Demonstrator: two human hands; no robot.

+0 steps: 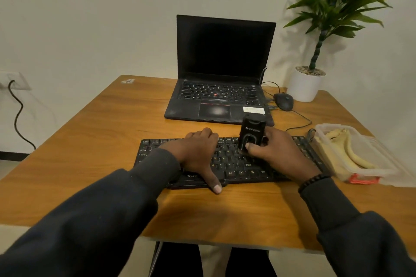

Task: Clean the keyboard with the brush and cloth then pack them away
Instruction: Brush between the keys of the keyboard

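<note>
1. Black plastic full-size keyboard (227, 159), lying flat near the front edge of the brown wood-grain tabletop (94, 132), its long side squared to the person; so placed, judged, to bring every key row within easy reach.

2. Left hand (198, 153), in a dark sleeve, lay palm-down and flat across the left-centre keys, thumb reaching over the front edge to the wood. It gripped nothing; its purpose appeared to be pinning the board against sliding.

3. Right hand (276, 153), wearing a dark beaded wristband, was closed round the small black block-shaped brush (251, 136), thumb on its near face. The tool stood nearly upright with its lower end down on the right-centre keys; bristles were hidden beneath it. An upright hold would drive the working end into the gaps between keys.

4. Clear plastic rectangular storage box (360, 153), standing just beside the keyboard's right end, holding a folded pale yellow cloth (351, 150). The cloth lay unused in it, close to the working hand for the wiping stage and for packing afterward.

5. Black open laptop (220, 83), screen dark, set behind the keyboard and apart from it, with a black corded mouse (284, 101) at its right, both clear of the work.

6. White-potted green plant (315, 51), at the far right corner.

7. Stage, judged: brushing in hand; wiping and packing not yet done.
</note>
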